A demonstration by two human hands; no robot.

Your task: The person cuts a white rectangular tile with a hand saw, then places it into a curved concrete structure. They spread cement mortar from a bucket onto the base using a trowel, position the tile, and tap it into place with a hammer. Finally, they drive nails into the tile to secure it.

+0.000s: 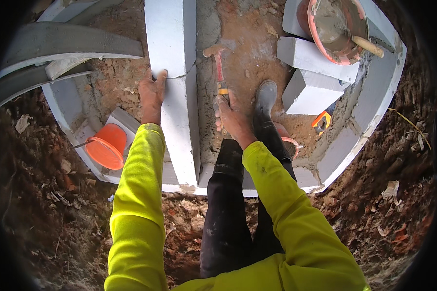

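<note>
A row of pale grey building blocks point(182, 116) runs from the far side toward me, with a joint between two of them. My left hand point(153, 95) grips the left edge of the row beside this joint, its thumb on the top face. In my right hand point(233, 119) is a hammer point(219, 72) with a red shaft and a yellow-and-black grip. Its rusty head points away from me, right of the blocks and apart from them. Wet grey mortar point(207, 104) lies along the foot of the row.
An orange bucket point(107, 145) leans at the left. Mortar and a wooden-handled trowel point(368, 46) are in another bucket point(311, 22), beside loose blocks point(311, 92). An orange tape measure point(321, 122) lies nearby. Curved panels point(68, 41) stand far left; a low curved wall point(342, 165) surrounds the area.
</note>
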